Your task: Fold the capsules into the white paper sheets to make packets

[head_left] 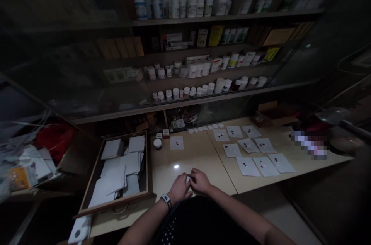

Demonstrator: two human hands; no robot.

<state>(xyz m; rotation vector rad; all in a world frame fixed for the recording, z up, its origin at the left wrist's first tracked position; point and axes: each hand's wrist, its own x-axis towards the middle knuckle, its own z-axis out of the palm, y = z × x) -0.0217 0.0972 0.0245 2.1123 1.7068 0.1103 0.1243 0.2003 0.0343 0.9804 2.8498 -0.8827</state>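
Close together above the near edge of the table, my left hand [179, 188] and my right hand [200, 180] both pinch a small piece of folded white paper [188, 179]. Only a little of the paper shows between the fingers; whatever it may contain is hidden. Beyond my hands a square white paper sheet [177, 143] lies flat with a few red and white pills [177, 143] on it. To the right, several similar sheets [249, 145] are laid out in rows, each bearing small pills. Along the back edge sits a line of small folded white paper packets [205, 127].
On the left, a wooden drawer [149, 167] holds stacks of white paper. A white-capped jar [157, 144] and small boxes [166, 133] stand beside it. Shelves [232, 16] of medicine bottles rise behind the table. A cardboard box [275, 111] sits at the back right.
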